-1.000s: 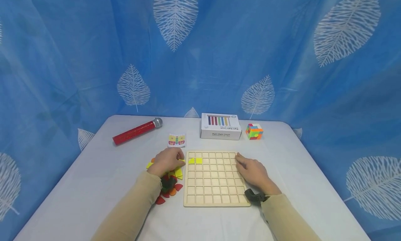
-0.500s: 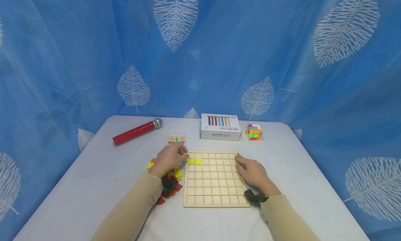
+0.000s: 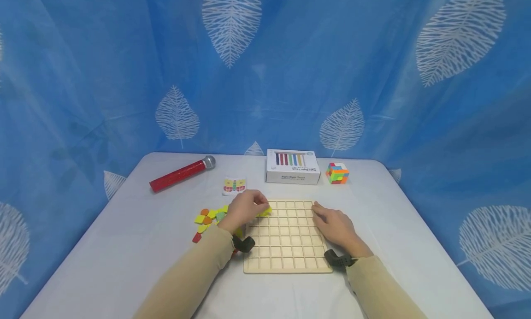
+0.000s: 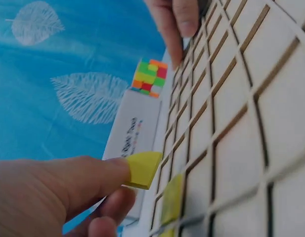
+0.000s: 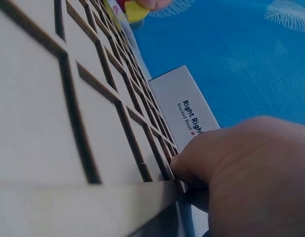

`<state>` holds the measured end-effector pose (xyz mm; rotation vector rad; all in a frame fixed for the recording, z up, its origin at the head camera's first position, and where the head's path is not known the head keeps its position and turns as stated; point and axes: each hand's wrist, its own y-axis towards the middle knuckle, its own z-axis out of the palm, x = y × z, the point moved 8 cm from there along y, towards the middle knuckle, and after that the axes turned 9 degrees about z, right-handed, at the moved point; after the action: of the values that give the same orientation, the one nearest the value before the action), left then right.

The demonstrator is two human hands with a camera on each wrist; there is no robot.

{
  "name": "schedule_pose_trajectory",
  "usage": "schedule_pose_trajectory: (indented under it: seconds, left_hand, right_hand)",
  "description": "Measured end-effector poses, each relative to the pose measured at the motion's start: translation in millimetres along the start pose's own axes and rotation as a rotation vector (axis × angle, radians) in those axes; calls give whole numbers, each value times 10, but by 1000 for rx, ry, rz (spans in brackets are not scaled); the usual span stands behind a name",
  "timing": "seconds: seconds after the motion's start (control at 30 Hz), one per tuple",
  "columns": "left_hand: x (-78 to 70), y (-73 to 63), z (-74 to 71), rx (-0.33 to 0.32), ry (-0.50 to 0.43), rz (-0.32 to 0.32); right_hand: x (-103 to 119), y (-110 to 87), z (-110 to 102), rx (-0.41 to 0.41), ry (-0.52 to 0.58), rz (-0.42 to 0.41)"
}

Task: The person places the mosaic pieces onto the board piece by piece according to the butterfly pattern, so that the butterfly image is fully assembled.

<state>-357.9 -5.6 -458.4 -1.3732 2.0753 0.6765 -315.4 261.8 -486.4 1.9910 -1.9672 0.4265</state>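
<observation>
My left hand [image 3: 245, 209] pinches a yellow quarter-round tile [image 4: 145, 170] between thumb and fingertips, close over the upper left of the wooden grid board [image 3: 286, 240]. A yellow tile [image 4: 172, 202] lies in a cell of the board just below it in the left wrist view; in the head view the hand hides most of that corner. My right hand [image 3: 337, 227] grips the board's right edge near the far corner, a fingertip [image 5: 179, 165] right at the rim. Left of the board, partly behind the left wrist, lies a pile of yellow, orange, green and red tiles [image 3: 199, 219].
A small card with a butterfly pattern [image 3: 234, 185] lies beyond the board's left corner. Behind stand a white box [image 3: 292, 177] and a coloured puzzle cube [image 3: 337, 174]. A red microphone [image 3: 178, 176] lies at the back left. A blue leaf-print curtain [image 3: 265, 79] hangs behind the table.
My left hand has moved right from the tile pile to over the board's upper left, carrying a yellow tile. More of the pile and the card now shows. The right hand stays put.
</observation>
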Motion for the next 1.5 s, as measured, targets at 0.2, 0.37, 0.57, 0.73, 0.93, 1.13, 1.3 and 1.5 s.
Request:
schedule_pose_trajectory:
  seconds: [0.2, 0.37, 0.57, 0.73, 0.93, 1.13, 1.3, 1.5]
  left_hand:
    - [-34, 36, 153, 12, 21, -5]
    - [-55, 58, 211, 22, 71, 22]
    - [-64, 68, 249, 42, 138, 52]
    - [-55, 51, 262, 46, 187, 61]
    - [-64, 36, 248, 19, 223, 50]
    - [-66, 9, 166, -23, 207, 27]
    - [-16, -62, -81, -48, 144, -34]
    - [304, -256, -605, -96, 82, -142]
  right_hand:
    - [28, 2, 23, 14, 3, -15]
    - [30, -6, 0, 4, 5, -7]
    - [24, -17, -23, -1, 3, -2]
    - [21, -15, -10, 0, -3, 3]
    - [8, -6, 1, 11, -2, 4]
    - [-8, 7, -6, 12, 3, 13]
    - [0, 13, -2, 12, 4, 11]
    - [-6, 11, -3, 16, 2, 13]
